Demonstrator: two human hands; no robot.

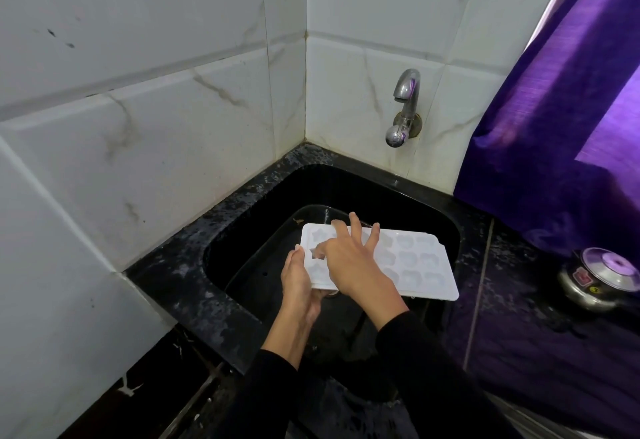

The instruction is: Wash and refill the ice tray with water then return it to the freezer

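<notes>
Both hands meet the ice tray [412, 265]: left hand [297, 283] grips its edge, right hand [349, 262] spread on top.

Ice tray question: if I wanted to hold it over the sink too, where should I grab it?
Probably the flat rim at the bare right end of the ice tray, coming from the right. The left hand grips the left end, and the right hand lies across the cups.

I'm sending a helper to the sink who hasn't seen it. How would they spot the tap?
Start at the black sink in the tiled corner. On the white wall right of the corner hangs the tap, the only chrome fixture there, beside the purple curtain.
</notes>
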